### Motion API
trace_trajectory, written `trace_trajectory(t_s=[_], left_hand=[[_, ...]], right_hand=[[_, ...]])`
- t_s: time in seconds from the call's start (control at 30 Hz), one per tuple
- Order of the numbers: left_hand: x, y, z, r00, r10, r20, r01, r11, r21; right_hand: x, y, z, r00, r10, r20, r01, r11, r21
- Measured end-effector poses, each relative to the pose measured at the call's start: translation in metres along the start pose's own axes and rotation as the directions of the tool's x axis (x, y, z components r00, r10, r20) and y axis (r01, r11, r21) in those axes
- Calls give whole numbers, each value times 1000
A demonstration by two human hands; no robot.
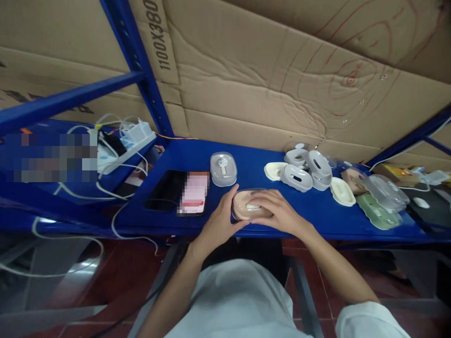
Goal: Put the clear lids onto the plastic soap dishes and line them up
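Observation:
A beige soap box (243, 200) with a clear lid is between my hands, just above the front edge of the blue table. My left hand (225, 213) wraps its left side, thumb pointing up along the edge. Over its right side lies my right hand (273, 211), with curled fingers near a small pale piece (252, 206) on top. The right fingers hide part of the lid. Behind the box stands a closed grey soap box (223, 170) with a clear lid and a round label.
Several grey soap box parts (296, 178) and cream trays (342, 191) lie to the right. Farther right are a green base (378, 212) and clear lids (387, 192). A lit phone (193, 193) rests on the left, near a power strip (127, 145) with white cables. Cardboard (246, 70) stands behind.

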State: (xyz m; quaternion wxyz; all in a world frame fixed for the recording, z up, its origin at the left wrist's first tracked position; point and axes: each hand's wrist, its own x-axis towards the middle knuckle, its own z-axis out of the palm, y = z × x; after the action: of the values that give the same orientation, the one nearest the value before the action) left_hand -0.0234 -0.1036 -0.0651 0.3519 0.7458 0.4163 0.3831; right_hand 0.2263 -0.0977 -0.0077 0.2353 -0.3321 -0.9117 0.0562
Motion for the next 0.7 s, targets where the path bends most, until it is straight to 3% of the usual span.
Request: trace_trajectory(t_s=[0.33, 0.57, 0.7], left_hand=[[1, 5, -4, 997, 61, 43, -64, 996, 63], [1, 7, -6, 995, 67, 69, -73, 993, 91], [0, 7, -2, 997, 55, 49, -60, 991, 123]], right_hand=[[-24, -26, 28, 996, 28, -83, -55, 937, -344], [-29, -23, 33, 993, 71, -94, -96, 953, -288], [-29, -30, 43, 963, 190, -193, -235, 939, -251]])
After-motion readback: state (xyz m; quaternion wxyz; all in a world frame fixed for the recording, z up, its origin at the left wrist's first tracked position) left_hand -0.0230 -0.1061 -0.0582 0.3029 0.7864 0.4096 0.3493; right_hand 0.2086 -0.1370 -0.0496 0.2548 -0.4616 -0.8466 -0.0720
